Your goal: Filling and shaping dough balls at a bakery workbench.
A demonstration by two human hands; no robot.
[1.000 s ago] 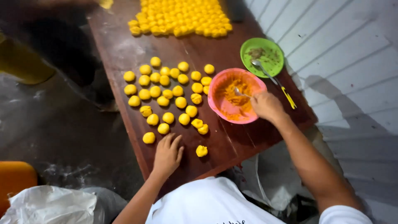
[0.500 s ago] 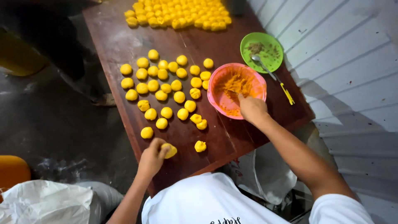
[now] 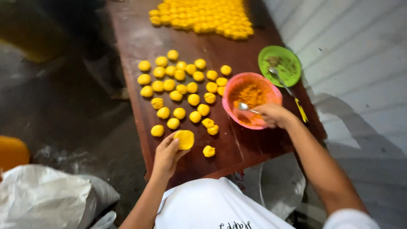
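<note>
My left hand [image 3: 166,155] holds a flattened yellow dough disc [image 3: 185,139] just above the near edge of the brown wooden table [image 3: 237,148]. My right hand [image 3: 273,115] grips a metal spoon [image 3: 246,107] whose bowl sits inside the pink bowl [image 3: 234,87] of orange filling. Several yellow dough balls [image 3: 182,89] lie in loose rows to the left of the pink bowl. One pinched, filled ball [image 3: 208,151] rests alone near the front edge.
A green plate [image 3: 292,63] with a second spoon [image 3: 277,76] stands behind the pink bowl. A dense batch of yellow pieces [image 3: 203,17] fills the table's far end. White sacks [image 3: 42,199] lie on the floor at left, a white wall runs at right.
My left hand picked up a dough piece from the table and now holds it flattened. My right hand moved from inside the bowl to its near rim, spoon in hand.
</note>
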